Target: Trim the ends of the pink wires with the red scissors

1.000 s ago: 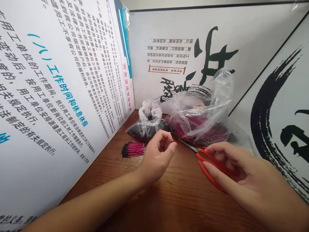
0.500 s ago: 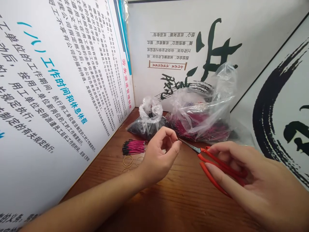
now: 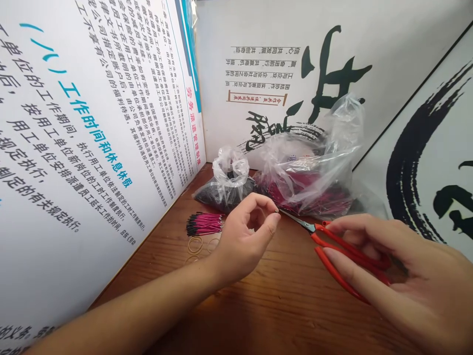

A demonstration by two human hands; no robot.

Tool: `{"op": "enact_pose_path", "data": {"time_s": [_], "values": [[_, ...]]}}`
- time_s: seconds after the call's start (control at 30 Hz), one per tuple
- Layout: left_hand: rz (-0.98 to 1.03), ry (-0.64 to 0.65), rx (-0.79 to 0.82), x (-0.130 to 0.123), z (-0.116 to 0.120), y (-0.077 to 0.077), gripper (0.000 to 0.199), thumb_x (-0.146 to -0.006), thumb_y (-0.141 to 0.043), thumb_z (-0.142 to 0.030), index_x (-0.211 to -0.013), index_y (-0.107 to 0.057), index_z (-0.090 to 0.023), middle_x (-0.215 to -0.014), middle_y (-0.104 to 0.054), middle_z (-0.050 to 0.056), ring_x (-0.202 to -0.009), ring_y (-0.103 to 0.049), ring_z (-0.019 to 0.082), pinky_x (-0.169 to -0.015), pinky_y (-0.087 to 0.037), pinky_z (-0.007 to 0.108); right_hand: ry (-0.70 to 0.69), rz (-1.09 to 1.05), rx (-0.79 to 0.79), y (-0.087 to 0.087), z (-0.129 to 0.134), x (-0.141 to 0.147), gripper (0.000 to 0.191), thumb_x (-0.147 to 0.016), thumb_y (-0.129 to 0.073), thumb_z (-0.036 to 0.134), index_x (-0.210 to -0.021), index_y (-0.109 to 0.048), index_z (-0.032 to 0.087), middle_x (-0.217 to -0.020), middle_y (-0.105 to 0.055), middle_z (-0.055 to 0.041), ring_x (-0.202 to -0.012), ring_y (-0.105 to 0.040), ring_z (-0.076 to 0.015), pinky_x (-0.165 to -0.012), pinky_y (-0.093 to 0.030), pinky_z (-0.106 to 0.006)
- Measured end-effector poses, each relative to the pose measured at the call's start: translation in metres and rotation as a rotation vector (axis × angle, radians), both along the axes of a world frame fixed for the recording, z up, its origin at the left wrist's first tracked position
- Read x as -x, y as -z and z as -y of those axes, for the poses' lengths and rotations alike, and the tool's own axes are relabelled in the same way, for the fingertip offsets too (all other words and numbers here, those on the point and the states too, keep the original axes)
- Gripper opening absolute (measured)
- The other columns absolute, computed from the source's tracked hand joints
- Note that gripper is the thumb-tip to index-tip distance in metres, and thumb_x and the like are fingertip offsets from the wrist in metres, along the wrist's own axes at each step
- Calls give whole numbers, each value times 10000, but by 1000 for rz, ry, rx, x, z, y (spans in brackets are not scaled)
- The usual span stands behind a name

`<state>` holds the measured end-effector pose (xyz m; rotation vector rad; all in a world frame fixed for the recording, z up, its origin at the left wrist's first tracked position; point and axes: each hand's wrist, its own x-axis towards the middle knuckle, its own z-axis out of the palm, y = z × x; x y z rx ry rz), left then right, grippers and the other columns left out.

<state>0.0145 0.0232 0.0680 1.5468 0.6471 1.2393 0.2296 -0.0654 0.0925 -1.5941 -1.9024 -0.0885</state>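
Observation:
My left hand (image 3: 246, 234) is closed in a pinch, thumb against index finger. Between those fingertips sits a tiny dark piece (image 3: 276, 211) with a shiny end, too small to name. In my right hand (image 3: 399, 281) are red-handled scissors (image 3: 343, 251), fingers wrapped about the grips. The scissors' narrow blades point left, their tips close beside the tiny piece; whether they touch it I cannot tell. Beyond my left wrist lies a bundle of pink and black thin sticks or wires (image 3: 204, 224), with several rubber bands (image 3: 195, 245) in front of it.
At the back stand a small clear plastic bag (image 3: 231, 172) of black pieces and a bigger clear bag (image 3: 314, 177) of pink and black pieces. Printed boards wall in the wooden table (image 3: 266, 305): a text panel (image 3: 92, 123) at left, others behind and right.
My right hand has drawn the scissors slightly to the right and down. The tiny piece in my left fingertips now shows its shiny end. My left hand has barely shifted.

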Motion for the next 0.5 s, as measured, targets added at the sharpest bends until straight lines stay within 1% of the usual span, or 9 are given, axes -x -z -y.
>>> {"op": "enact_pose_path", "data": {"time_s": [0.07, 0.1, 0.23, 0.33, 0.5], "values": [[-3, 4, 1, 0, 0, 0, 74, -920, -584, -229, -893, -537, -180, -690, -464, -45, -591, -402, 76, -532, -336, 202, 21, 35, -3, -6, 1, 5, 317, -839, -673, 540, -1052, -684, 307, -847, -731, -4, -661, -692, -147, -523, -560, -217], [-5, 8, 0, 0, 1, -1, 74, -923, -584, -231, -897, -537, -179, -694, -464, -45, -595, -402, 76, -534, -337, 203, 53, 58, 63, -10, 2, 9, 324, -858, -640, 554, -1058, -675, 301, -853, -732, -10, -680, -695, -159, -544, -570, -239], [-2, 15, -10, 1, 1, 0, 75, -932, -581, -226, -900, -533, -178, -714, -466, -45, -618, -407, 76, -557, -347, 203, 4, 93, 71, -20, 4, 18, 311, -890, -580, 558, -1051, -645, 300, -841, -732, 5, -659, -690, -156, -534, -570, -251], [2, 14, -20, 1, 1, 0, 75, -937, -577, -223, -898, -531, -179, -719, -462, -46, -628, -406, 77, -567, -350, 203, 2, 86, 73, -20, 4, 19, 281, -888, -592, 549, -1052, -632, 324, -840, -732, 25, -668, -697, -150, -555, -576, -252], [2, 6, -46, 1, 1, 0, 67, -942, -568, -211, -900, -525, -182, -731, -461, -46, -637, -410, 77, -582, -360, 202, 17, 118, 55, -18, 3, 19, 275, -878, -598, 562, -1033, -621, 336, -782, -717, 44, -619, -678, -131, -503, -551, -221]]}}
